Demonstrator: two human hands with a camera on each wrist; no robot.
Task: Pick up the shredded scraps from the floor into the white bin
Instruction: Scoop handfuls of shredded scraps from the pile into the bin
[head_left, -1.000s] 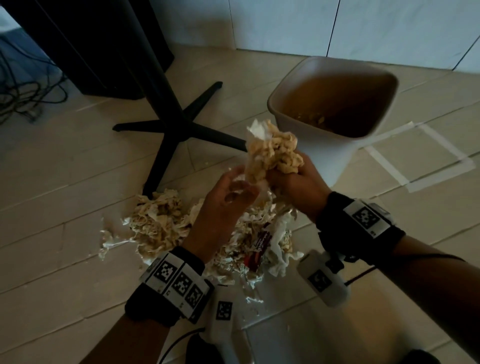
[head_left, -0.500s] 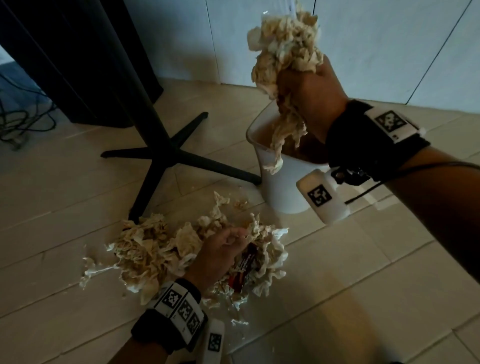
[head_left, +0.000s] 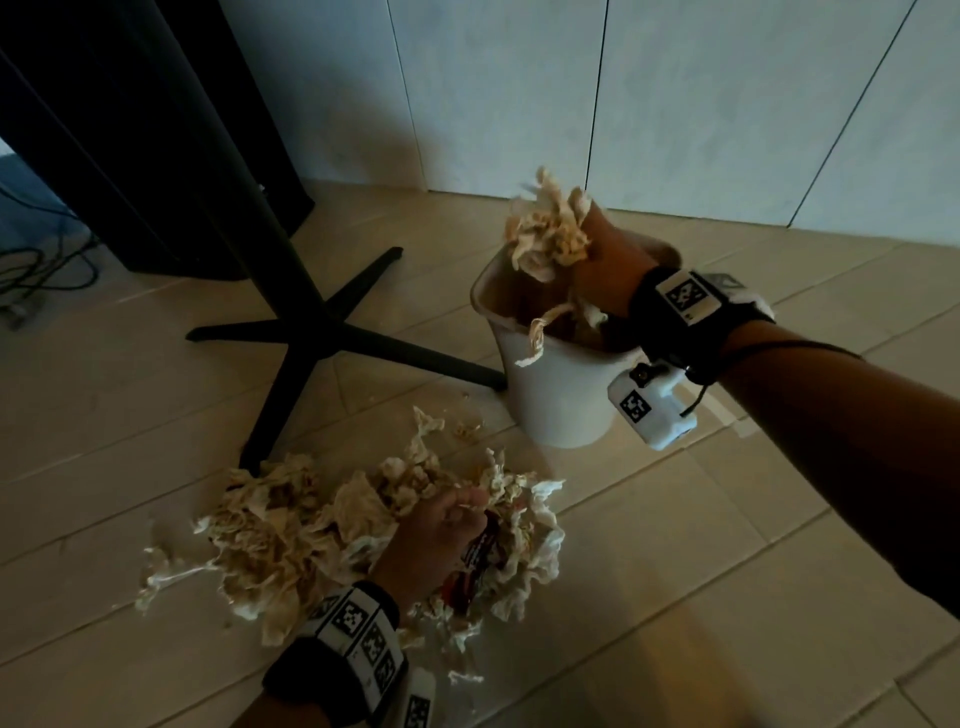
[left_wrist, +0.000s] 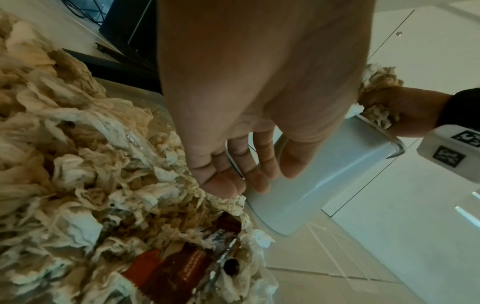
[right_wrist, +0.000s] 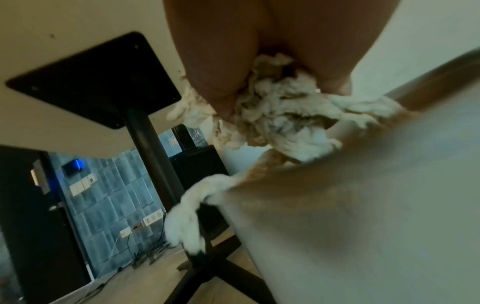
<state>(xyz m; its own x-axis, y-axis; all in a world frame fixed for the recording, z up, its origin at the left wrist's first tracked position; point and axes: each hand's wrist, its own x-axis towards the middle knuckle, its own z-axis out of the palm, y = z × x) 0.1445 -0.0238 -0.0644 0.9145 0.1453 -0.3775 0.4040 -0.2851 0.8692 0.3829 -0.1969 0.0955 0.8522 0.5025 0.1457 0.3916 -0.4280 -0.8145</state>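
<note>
Head view: my right hand (head_left: 608, 260) squeezes 1 clump (head_left: 548, 234) over the white bin (head_left: 561, 405), my left hand (head_left: 441, 535) lies loose on the soft, light-looking scraps (head_left: 270, 525) beside it, best grabbed in bunches.

Nothing reads clearly. The brown-and-red wrapper (left_wrist: 182, 267), just below the fingertips of the left hand (left_wrist: 259, 92), bears white lettering too blurred to make out. The wrist bands (head_left: 649, 312) show only square code markers (head_left: 687, 295).
</note>
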